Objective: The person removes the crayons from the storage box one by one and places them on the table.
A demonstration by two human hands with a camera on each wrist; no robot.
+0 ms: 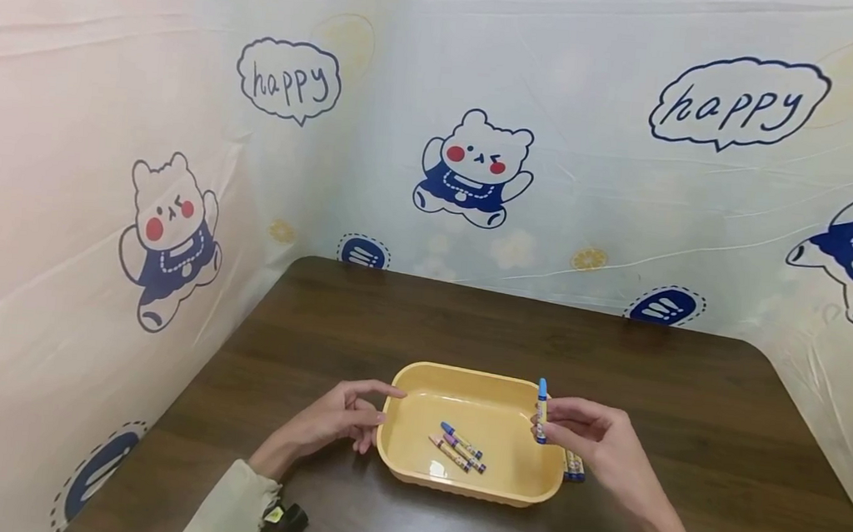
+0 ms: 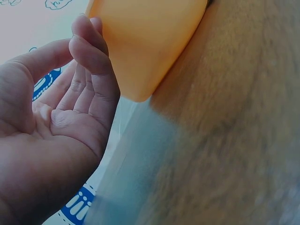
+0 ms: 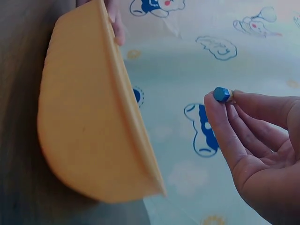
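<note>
A shallow yellow plastic basin [image 1: 469, 491] stands on the table. Three crayons [image 1: 460, 448] lie together in it, with blue, purple and pinkish tips. My left hand [image 1: 332, 417] holds the basin's left rim, index finger over the edge and thumb at the outer side. Above the right rim, my right hand [image 1: 600, 442] pinches a blue crayon [image 1: 541, 413] between thumb and fingers, its blue tip pointing up. The right wrist view shows the flat blue end of that crayon [image 3: 222, 94] at the fingertips.
More crayons [image 1: 573, 467] lie on the table right of the basin, partly hidden by it and the right hand. The dark wooden table [image 1: 527, 324] is bordered by a printed curtain [image 1: 568, 185]. A black object [image 1: 293, 521] shows beside the left sleeve.
</note>
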